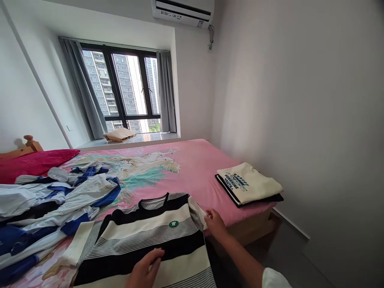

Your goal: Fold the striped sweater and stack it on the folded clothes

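One short-sleeved shirt, banded black and cream with fine stripes, lies spread on the near side of the pink bed. The right hand pinches its right sleeve edge; the left hand curls over the front, grip undeterminable. Crumpled white-and-blue clothes lie left, a squarish folded stack right.

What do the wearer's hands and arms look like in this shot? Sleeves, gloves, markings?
Both the left hand and right hand are ungloved, with no rings or markings discernible. The right forearm is bare, no watch or band visible, up to a plain white sleeve at the bottom edge. The left forearm is out of frame.
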{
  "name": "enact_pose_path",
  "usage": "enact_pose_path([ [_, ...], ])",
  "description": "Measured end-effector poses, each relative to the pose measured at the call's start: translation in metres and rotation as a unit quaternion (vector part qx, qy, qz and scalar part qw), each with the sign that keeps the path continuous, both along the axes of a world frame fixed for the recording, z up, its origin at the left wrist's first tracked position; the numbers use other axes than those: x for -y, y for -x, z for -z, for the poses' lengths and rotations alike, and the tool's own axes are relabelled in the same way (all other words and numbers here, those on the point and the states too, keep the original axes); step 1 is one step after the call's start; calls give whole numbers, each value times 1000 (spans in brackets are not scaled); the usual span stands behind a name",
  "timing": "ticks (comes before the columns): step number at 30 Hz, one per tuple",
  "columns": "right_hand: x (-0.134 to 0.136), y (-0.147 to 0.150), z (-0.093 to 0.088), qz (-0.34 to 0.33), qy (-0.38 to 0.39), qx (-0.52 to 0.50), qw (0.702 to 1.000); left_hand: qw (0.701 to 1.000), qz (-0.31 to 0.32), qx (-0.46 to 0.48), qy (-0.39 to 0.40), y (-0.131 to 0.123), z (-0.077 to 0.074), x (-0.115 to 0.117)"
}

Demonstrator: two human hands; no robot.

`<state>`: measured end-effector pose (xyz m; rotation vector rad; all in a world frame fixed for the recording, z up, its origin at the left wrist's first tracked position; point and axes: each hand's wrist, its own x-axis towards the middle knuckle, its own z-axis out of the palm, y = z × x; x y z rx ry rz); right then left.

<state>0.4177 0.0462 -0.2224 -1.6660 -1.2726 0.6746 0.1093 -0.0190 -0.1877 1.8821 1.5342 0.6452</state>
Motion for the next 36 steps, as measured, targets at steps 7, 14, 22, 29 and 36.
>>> enact_pose_path([
  [7,-13,14,-5,-2,-28,31,999,985,36,-165,-40,-64,9,-82],
  [14,91,-16,85,100,-93,-42,990,947,15,-322,1,-64,31,-93],
  [22,50,-23,53,51,29,-205,977,933,8,-360,-17,-66,41,-90],
  [29,26,-39,7,212,-55,-442,870,942,0,-334,-30,-63,52,-90],
  [36,47,-47,31,216,10,-420,882,962,6,-270,-39,-58,47,-93],
])
